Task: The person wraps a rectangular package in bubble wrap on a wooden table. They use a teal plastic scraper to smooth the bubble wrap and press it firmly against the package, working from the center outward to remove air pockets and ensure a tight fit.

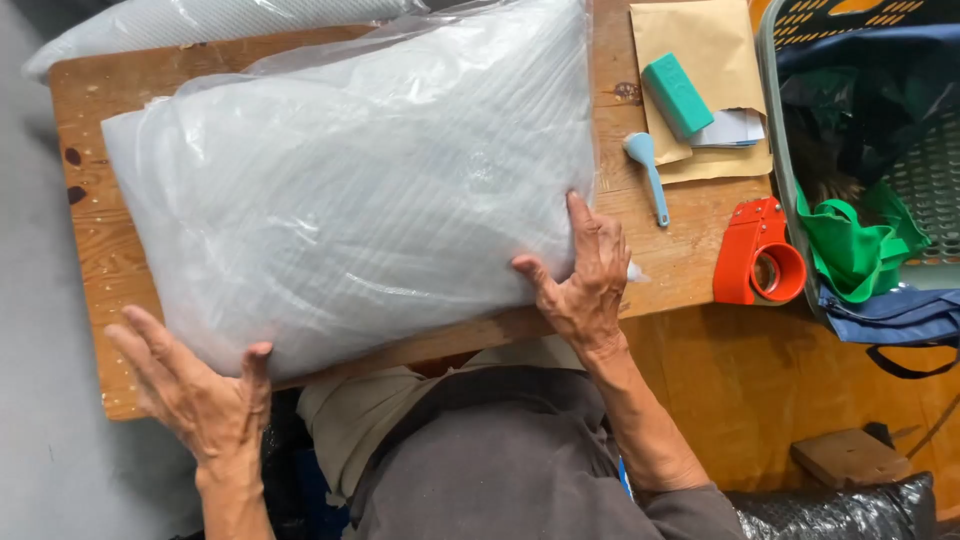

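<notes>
A large white pillow in a clear plastic bag (350, 180) lies across the wooden table (90, 90). My left hand (195, 395) presses against its near left corner, thumb up on the plastic and fingers spread beneath the edge. My right hand (580, 280) rests on the near right corner, fingers flat on top of the bag and thumb along its edge. Both hands grip the pillow's near side.
To the right on the table lie brown envelopes (705, 60), a teal block (677, 93), a light-blue scoop-shaped tool (648, 170) and an orange tape dispenser (757, 255). A plastic basket (785, 160) with dark and green fabric stands far right. Another bagged pillow (200, 20) sits behind.
</notes>
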